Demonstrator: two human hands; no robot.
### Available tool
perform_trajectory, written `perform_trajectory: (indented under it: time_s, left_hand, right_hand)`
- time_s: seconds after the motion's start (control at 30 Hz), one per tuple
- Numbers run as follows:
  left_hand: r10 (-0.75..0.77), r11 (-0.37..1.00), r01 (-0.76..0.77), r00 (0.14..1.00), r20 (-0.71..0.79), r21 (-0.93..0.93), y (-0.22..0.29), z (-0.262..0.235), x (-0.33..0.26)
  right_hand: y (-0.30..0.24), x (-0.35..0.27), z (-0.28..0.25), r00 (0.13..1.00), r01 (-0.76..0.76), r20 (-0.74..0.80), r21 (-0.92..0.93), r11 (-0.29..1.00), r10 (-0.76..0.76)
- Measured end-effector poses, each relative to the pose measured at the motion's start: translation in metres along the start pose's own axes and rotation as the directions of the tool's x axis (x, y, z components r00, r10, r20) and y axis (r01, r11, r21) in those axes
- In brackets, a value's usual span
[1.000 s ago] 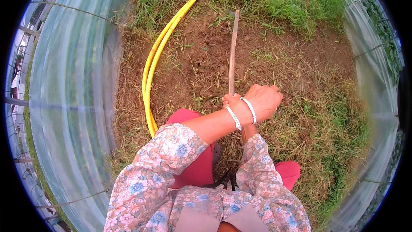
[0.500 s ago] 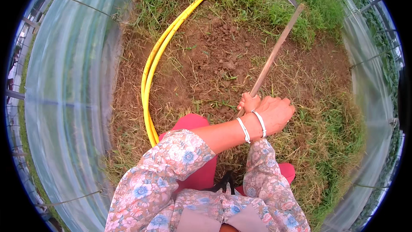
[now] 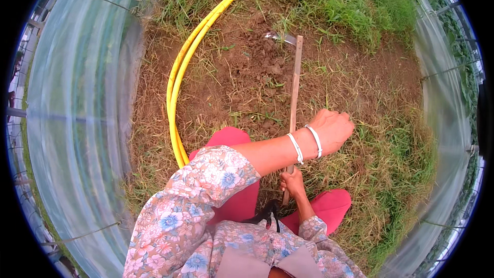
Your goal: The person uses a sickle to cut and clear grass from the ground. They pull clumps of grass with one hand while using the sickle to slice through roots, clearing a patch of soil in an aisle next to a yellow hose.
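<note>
My right hand (image 3: 294,183) is wrapped round the lower part of the wooden handle of a long-handled sickle (image 3: 295,82). The handle points away from me, passing beneath my left forearm. Its curved metal blade (image 3: 283,37) lies against the loose brown soil (image 3: 265,64), pointing left, its tip by the clods. My left arm reaches across to the right, over the handle. The left hand (image 3: 333,129), with two white bands at its wrist, is closed above the dry grass; its curled fingers face away, and whatever they may hold is hidden.
A looped yellow hose (image 3: 177,82) curves along the left of the soil. Green grass (image 3: 355,5) grows at the far side, cut dry grass (image 3: 375,159) lies at the right. Plastic sheeting (image 3: 77,123) walls the left, and more sheeting (image 3: 447,108) the right.
The sickle's blade has come down from the far-right grass to the soil, moving left and nearer. My right hand has drawn back toward my knees with the handle; the left hand barely moved.
</note>
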State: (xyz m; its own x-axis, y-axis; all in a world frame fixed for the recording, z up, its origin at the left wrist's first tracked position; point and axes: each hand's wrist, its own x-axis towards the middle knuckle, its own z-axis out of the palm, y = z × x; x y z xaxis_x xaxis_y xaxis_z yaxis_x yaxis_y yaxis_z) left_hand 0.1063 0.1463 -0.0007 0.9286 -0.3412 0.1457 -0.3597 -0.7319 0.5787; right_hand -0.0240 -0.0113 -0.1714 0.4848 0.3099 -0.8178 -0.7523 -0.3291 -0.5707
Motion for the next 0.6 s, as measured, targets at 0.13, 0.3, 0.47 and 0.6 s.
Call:
perform_trajectory:
  time_s: [0.13,0.3,0.47,0.6]
  left_hand:
    - [0.037,0.999,-0.038,0.998,0.06,0.018,0.017,0.01,0.007]
    - [0.043,0.999,-0.043,0.998,0.036,0.01,0.018,0.011,-0.001]
    - [-0.007,0.999,0.005,0.998,0.066,0.043,0.009,0.008,-0.001]
    - [0.014,0.999,-0.013,1.0,-0.011,0.029,0.008,0.013,0.001]
  right_hand:
    - [-0.058,0.097,0.008,0.914,0.384,-0.185,0.104,0.918,-0.361]
    - [-0.145,0.154,0.072,0.965,0.218,-0.127,-0.107,0.97,-0.231]
    - [-0.008,0.07,0.069,0.997,0.079,0.037,-0.122,0.989,-0.075]
    - [0.054,0.011,0.031,0.995,0.078,-0.05,-0.211,0.974,-0.09]
